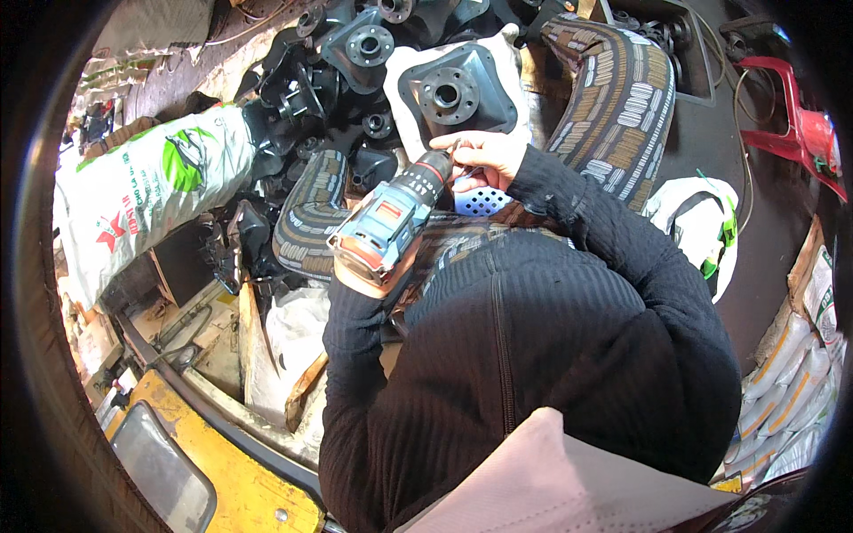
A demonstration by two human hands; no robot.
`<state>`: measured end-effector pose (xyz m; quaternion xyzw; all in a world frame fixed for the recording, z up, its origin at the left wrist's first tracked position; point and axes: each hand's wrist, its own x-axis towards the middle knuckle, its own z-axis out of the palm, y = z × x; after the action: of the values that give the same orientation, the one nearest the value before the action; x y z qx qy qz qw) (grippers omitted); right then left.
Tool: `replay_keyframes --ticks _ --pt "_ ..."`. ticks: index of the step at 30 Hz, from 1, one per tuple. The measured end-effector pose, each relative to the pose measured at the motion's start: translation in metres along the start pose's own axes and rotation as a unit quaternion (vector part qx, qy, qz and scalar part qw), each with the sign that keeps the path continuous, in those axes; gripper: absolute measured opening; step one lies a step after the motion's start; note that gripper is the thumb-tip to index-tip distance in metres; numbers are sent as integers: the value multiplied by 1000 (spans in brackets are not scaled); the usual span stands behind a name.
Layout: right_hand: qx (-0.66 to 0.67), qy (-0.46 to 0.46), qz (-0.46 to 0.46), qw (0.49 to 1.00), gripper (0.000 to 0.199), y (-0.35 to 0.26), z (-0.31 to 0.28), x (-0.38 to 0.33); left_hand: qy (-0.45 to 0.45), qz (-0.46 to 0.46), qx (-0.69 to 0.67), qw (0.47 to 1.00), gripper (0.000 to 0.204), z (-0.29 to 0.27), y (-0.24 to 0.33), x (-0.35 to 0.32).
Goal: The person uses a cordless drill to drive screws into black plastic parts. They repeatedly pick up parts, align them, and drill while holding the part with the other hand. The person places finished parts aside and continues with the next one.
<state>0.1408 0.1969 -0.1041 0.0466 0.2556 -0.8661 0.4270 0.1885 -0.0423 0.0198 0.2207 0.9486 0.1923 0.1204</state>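
While our left hand (pixel 388 277) wraps its handle, one blue-grey cordless drill (pixel 384 218) is held over our lap, chuck (pixel 425 176) slanting away and rightward. Right hand (pixel 487 158): fingers drawn narrow at the chuck's front end; whether they pinch a small piece, we cannot tell. Just beyond: one black flanged part (pixel 471 89), round hub facing up, on white sacking (pixel 400 129). Beside our right hand: one perforated pale-blue item (pixel 480 202). Farther left: one white printed sack (pixel 160 195). Far right: one red plastic object (pixel 804 129).
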Motion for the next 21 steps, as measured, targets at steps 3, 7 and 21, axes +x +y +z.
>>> replay_keyframes --ticks 3,7,21 --pt "-12 72 6 997 45 5 -8 4 -20 -37 -3 999 71 4 -12 -8" --pt "126 159 -29 979 37 7 -16 3 -16 -59 -21 998 69 3 -18 -11" --pt "217 139 -13 966 21 15 -25 11 -35 -10 -1 999 44 -1 7 20"
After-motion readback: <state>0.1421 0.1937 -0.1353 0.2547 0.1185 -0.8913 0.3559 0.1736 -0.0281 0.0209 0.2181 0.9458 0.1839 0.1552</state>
